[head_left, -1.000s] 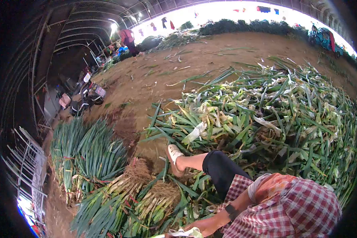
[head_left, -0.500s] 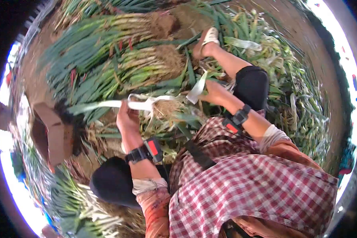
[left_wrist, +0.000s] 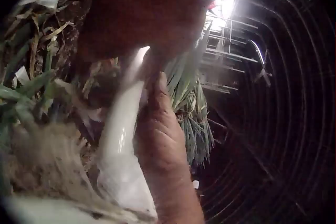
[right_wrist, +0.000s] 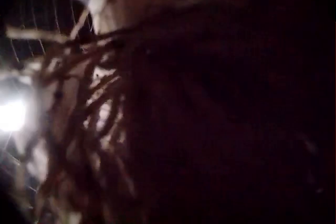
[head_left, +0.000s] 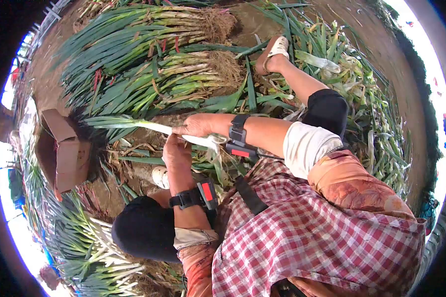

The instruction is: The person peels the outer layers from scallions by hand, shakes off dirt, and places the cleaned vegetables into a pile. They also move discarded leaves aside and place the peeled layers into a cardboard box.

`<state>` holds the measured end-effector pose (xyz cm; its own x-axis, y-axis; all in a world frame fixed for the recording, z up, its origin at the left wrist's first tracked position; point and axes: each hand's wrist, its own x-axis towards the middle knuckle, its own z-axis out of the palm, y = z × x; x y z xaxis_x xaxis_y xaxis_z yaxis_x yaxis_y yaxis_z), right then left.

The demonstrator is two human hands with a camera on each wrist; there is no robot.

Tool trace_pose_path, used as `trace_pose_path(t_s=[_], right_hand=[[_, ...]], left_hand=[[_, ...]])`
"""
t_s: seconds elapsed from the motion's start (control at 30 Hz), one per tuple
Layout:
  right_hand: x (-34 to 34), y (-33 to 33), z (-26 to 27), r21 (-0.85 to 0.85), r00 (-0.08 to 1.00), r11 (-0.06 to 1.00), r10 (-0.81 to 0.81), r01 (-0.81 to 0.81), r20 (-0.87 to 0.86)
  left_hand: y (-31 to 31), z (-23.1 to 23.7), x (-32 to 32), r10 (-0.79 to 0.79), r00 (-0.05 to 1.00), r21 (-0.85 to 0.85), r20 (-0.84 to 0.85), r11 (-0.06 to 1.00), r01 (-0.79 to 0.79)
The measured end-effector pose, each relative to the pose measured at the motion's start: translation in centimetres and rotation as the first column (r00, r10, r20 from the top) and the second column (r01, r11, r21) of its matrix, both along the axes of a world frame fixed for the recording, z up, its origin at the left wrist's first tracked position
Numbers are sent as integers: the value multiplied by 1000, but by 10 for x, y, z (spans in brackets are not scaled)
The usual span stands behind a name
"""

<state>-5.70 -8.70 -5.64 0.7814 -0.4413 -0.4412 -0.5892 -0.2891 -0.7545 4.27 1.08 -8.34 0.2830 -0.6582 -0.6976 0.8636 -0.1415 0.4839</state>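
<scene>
A long green onion (head_left: 153,126) lies across in front of the person, leaves to the left, roots and loose peel to the right. My left hand (head_left: 177,156) holds its stalk from below, fingers and thumb near the middle. Right beside it, my right hand (head_left: 198,125) grips the same stalk, knuckles up. In the left wrist view, the white stalk (left_wrist: 121,124) runs past the left thumb towards a dark hand above. Thin root-like strands (right_wrist: 100,103) hang in the dark, blurred right wrist view. Pale torn peel (head_left: 215,146) dangles near the root end.
Tied bundles of green onions (head_left: 183,74) lie beyond the hands. An open cardboard box (head_left: 69,163) stands at left, with more green onions (head_left: 99,242) below it. Loose trimmed leaves (head_left: 362,114) heap at right. A shoe (head_left: 277,49) and dark-clad knee (head_left: 143,227) flank the work.
The head view has swung down onto the lap. The right hand, apart with a strip of peel half a second ago, has moved left onto the green onion beside the left hand.
</scene>
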Motion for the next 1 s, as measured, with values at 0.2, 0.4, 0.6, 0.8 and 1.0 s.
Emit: trace_pose_path(t_s=[0.2, 0.4, 0.6, 0.8, 1.0], right_hand=[[-35, 11, 6, -242, 996, 968, -52, 69, 78], [-165, 28, 61, -129, 913, 905, -395, 405, 98], [-182, 23, 46, -425, 982, 889, -191, 173, 0], [-57, 43, 10, -15, 831, 991, -101, 131, 548], [-62, 64, 24, 269, 930, 926, -319, 264, 186]], left_hand=[[-10, -15, -9, 72, 991, -102, -111, 991, -83], [-21, 2, 28, 440, 891, -66, -115, 891, -449], [-26, -1, 27, 281, 884, -261, -374, 882, -391], [-29, -2, 14, 280, 952, -307, -120, 902, -304], [-30, 10, 32, 354, 893, -234, -278, 877, -420]])
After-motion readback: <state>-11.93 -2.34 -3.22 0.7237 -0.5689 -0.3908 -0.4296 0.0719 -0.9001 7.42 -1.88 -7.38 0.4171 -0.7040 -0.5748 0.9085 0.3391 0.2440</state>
